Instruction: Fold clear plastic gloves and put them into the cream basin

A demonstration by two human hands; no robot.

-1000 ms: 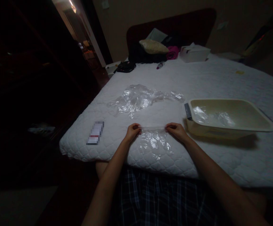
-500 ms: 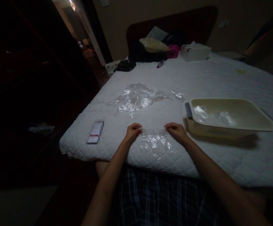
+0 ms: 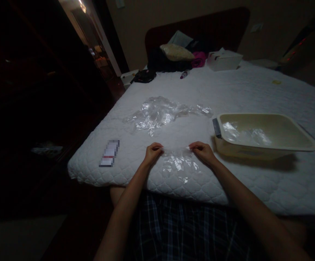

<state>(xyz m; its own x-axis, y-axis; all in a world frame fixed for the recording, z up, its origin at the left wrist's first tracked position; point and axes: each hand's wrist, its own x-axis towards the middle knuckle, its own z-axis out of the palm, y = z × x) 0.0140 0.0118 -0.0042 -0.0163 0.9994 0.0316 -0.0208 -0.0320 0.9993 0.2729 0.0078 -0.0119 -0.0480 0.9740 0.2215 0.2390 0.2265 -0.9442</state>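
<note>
Where the dim room opens out ahead, a white quilted bed (image 3: 228, 90) fills most of the view, running back to a dark headboard (image 3: 200, 27) with a heap of clothes and a cushion (image 3: 176, 52) against it and a white box (image 3: 224, 59) beside that. A lit doorway (image 3: 89, 40) shows at the far left, and the floor on that side is nearly black.

A clear plastic bag (image 3: 179, 163) lies flat on the bed close to its near edge, crinkled and catching a little light. The left hand (image 3: 153, 152) pinches the bag's far left corner, its grip pressed together on the film with the knuckles up. The right hand (image 3: 203, 151) pinches the far right corner the same way, so the bag's top edge runs between the two grips and the rest of it spreads towards the person, resting on the quilt.

Beyond the hands, a larger pile of crumpled clear plastic (image 3: 162, 114) lies well apart from the bag. To the right, just beside the right hand, stands a cream plastic basin (image 3: 279, 145) with more clear film (image 3: 241, 136) lying inside it. To the left, near the bed's corner, lies a small flat card or packet (image 3: 109, 153), too blurred to read.

The near edge of the bed falls away just below the bag, above the person's checked shorts (image 3: 184, 232). Bare quilt lies between the hands and the plastic pile, and a broad bare stretch runs behind the basin.
</note>
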